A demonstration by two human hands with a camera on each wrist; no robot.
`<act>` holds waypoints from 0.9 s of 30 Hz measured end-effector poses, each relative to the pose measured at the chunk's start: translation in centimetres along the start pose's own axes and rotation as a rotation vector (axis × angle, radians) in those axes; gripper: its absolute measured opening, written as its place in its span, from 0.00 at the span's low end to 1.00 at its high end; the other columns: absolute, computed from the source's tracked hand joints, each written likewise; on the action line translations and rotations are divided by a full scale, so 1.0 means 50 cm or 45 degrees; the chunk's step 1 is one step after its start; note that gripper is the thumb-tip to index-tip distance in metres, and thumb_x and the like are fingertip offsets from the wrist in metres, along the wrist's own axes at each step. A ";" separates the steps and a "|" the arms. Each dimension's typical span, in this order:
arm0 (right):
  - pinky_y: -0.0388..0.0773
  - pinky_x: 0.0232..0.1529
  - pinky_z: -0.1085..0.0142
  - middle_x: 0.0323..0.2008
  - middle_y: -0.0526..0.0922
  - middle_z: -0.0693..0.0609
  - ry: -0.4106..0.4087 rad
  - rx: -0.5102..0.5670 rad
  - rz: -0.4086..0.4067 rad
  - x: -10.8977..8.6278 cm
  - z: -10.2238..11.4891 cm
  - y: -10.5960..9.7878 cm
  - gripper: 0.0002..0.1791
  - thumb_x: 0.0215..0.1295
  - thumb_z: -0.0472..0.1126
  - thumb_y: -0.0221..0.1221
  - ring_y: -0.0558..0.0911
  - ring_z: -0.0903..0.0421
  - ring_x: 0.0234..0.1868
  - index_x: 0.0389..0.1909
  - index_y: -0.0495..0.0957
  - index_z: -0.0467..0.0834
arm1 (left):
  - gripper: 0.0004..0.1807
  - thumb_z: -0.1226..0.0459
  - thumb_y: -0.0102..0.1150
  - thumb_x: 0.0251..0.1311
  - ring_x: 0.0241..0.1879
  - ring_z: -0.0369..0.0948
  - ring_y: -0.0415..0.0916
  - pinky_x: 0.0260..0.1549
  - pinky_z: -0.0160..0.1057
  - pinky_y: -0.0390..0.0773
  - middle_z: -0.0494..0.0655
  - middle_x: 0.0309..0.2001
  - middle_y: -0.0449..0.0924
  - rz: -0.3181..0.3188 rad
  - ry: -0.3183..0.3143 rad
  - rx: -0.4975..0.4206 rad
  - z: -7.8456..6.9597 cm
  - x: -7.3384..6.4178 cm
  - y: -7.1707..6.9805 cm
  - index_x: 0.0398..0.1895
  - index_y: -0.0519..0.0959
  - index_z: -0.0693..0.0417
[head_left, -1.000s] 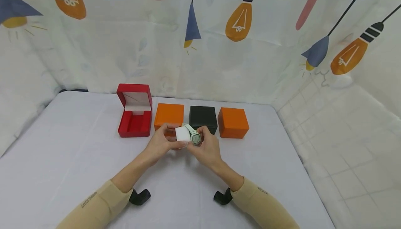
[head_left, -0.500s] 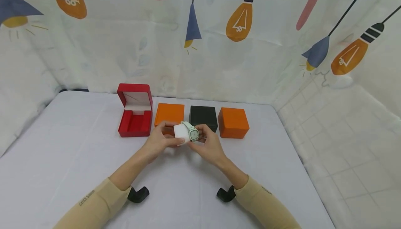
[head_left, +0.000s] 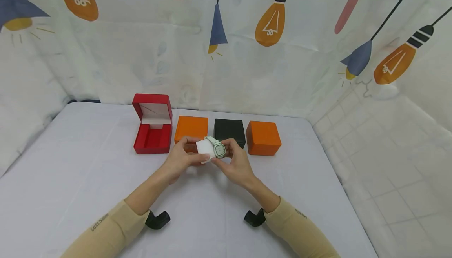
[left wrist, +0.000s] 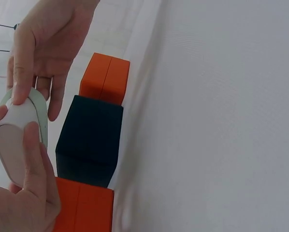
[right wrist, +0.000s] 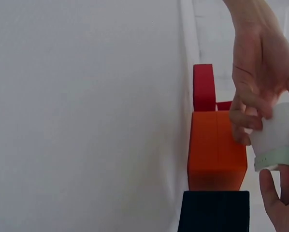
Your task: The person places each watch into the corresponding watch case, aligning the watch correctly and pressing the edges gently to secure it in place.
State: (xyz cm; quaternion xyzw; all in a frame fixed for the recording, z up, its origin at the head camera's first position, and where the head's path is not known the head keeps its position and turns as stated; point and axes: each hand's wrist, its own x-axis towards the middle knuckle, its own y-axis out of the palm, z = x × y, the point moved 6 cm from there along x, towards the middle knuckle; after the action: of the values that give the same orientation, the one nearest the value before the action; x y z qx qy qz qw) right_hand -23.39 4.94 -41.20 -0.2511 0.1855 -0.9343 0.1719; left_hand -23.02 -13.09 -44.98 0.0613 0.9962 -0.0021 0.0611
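Note:
A pale mint-green wristwatch (head_left: 219, 150) is wrapped round the right end of a white watch pillow (head_left: 203, 148), held above the table. My left hand (head_left: 177, 160) grips the pillow's left part between thumb and fingers. From the other side, my right hand (head_left: 237, 166) holds the watch end, thumb in front and fingers behind the dial. In the left wrist view, the right thumb presses on the rounded end of the pillow (left wrist: 10, 145) beside the strap (left wrist: 41, 112). The right wrist view shows the strap (right wrist: 275, 158) circling the pillow; its dial is hidden there.
Behind the hands, a red watch box (head_left: 151, 151) stands with its lid up at the left. To its right sit a closed orange box (head_left: 192, 126), a dark green box (head_left: 229, 128) and another orange box (head_left: 263, 138). A printed curtain (head_left: 141, 62) hangs behind the white-covered table.
The watch and pillow have risen slightly, and the dial has turned more upright toward the camera. Both hands keep hold; the right forearm has shifted a little to the right.

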 end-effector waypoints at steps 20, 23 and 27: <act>0.85 0.43 0.55 0.42 0.85 0.40 0.064 0.019 0.016 0.001 0.049 -0.026 0.23 0.59 0.28 0.72 0.82 0.45 0.36 0.55 0.80 0.29 | 0.38 0.61 0.77 0.57 0.44 0.52 0.80 0.43 0.45 0.86 0.59 0.58 0.71 -0.051 0.055 0.169 -0.020 -0.012 -0.001 0.65 0.64 0.58; 0.85 0.43 0.63 0.44 0.86 0.46 0.077 0.025 0.030 0.002 0.015 -0.022 0.25 0.59 0.32 0.74 0.83 0.51 0.37 0.57 0.81 0.34 | 0.39 0.61 0.77 0.57 0.45 0.52 0.80 0.43 0.45 0.86 0.59 0.59 0.71 -0.052 0.059 0.174 -0.021 -0.014 -0.003 0.66 0.64 0.58; 0.83 0.51 0.62 0.53 0.84 0.50 0.044 0.141 0.114 0.002 -0.029 -0.013 0.30 0.60 0.32 0.73 0.84 0.55 0.46 0.64 0.77 0.38 | 0.39 0.61 0.77 0.57 0.46 0.52 0.80 0.44 0.45 0.86 0.59 0.61 0.70 -0.045 0.050 0.152 -0.022 -0.012 -0.010 0.67 0.64 0.57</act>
State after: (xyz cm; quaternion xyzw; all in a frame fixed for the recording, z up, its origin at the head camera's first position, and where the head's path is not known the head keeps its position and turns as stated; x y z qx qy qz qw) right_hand -24.37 5.84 -42.05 -0.2164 0.1475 -0.9388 0.2239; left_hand -22.65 -13.66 -43.83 0.0470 0.9963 -0.0615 0.0378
